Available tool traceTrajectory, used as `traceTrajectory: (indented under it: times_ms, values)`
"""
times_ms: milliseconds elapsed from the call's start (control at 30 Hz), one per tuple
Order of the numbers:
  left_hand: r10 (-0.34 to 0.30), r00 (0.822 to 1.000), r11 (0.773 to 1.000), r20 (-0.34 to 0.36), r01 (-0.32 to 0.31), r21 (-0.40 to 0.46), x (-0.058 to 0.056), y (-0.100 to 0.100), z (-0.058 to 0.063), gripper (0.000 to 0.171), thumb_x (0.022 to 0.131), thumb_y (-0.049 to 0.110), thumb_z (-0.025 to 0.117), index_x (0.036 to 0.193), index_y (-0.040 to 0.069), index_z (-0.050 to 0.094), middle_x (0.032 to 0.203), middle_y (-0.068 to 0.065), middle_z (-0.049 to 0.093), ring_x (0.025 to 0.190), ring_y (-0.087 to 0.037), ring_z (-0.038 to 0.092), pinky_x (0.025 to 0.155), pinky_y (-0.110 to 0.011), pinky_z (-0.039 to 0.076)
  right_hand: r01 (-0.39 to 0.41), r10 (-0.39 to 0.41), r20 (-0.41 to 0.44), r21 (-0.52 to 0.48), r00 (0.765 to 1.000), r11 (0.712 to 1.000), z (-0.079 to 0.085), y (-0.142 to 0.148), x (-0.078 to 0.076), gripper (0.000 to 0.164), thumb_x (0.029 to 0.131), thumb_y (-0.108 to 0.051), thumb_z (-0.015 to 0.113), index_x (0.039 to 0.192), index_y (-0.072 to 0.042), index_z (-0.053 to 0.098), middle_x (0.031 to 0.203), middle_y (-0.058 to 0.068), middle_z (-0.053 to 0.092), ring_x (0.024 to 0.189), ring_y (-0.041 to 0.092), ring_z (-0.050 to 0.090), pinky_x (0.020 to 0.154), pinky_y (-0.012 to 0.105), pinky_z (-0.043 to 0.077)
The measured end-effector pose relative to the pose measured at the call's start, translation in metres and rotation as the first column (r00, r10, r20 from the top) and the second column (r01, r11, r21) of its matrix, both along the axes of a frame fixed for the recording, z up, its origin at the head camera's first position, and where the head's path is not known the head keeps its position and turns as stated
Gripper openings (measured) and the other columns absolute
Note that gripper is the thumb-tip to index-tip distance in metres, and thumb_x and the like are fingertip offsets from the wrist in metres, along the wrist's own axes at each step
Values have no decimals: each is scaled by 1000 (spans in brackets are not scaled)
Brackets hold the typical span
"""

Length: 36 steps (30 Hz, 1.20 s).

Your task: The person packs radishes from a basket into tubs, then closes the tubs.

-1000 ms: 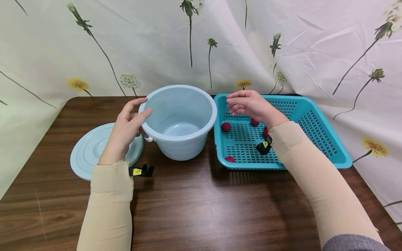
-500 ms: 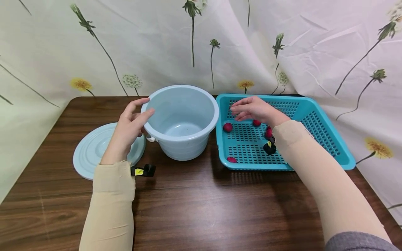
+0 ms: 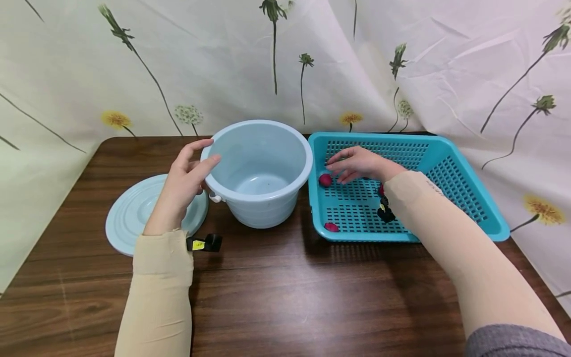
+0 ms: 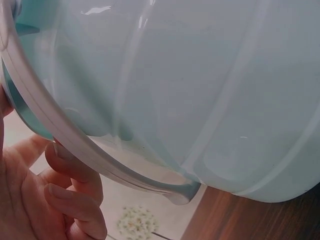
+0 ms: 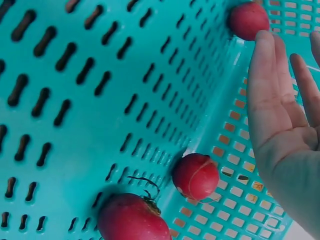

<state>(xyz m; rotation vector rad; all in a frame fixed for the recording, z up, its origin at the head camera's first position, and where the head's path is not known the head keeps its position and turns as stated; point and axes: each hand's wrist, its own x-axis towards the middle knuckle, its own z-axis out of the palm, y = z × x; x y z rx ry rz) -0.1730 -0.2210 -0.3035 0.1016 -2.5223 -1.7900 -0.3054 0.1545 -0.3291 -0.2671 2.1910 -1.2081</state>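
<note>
1. Head view: the nearest radish [image 3: 325, 180] to the right hand [image 3: 357, 166] lies on the floor of the turquoise basket [image 3: 370, 238], towards its left wall. The near radish [image 3: 331, 227] is by the near-left corner; other red ones are partly hidden by the right hand and wrist.
2. The right hand is over the basket, fingers extended and slightly spread, pinching nothing. Its fingertips come close to the nearest radish; contact I cannot tell.
3. The left hand [image 3: 178, 183] grips the left rim of the pale blue bucket [image 3: 258, 210], which stands upright left of the basket. The lid [image 3: 129, 213] lies farther left on the surface [image 3: 276, 282].
4. Right wrist view: the skins look smooth, and the large radish [image 5: 131, 218] bears a thin, dark stem. I judge them light, firm and hard to bruise, but apt to roll or slip.
5. Best hold: thumb and fingertips round the widest part, from above. The stem would probably snap.
6. The bucket looks light and somewhat flexible; its thick rim seems the surest place to steady it.
</note>
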Motion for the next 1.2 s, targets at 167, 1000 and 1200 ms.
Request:
traceTrajectory:
  times_ms: [167,1000,1200]
  values:
    - [0,1000,1000,-10,0,-9,1,0,0,54,97,46,59,146,29,44,89,4,64,57,-9,53,58,-25,38,-14,14,25,25,1000,1000,-4,-2,0,47,98,-23,63,139,-1,52,122,19,67,86,21,71,89,43,56]
    - [10,1000,1000,9,-10,-8,2,1,-1,57,96,48,60,147,30,44,96,5,65,57,-9,50,57,-26,37,-77,57,126,153,990,985,-19,-15,5,52,95,-25,68,137,-4,46,114,17,62,90,23,66,88,38,57]
    - [11,1000,1000,3,-11,-17,3,1,0,57,96,49,60,147,31,44,98,4,65,58,-9,50,58,-26,37,-41,25,97,172,995,984,-21,-21,8,46,95,-20,68,133,-3,47,104,14,62,81,20,66,84,37,58]
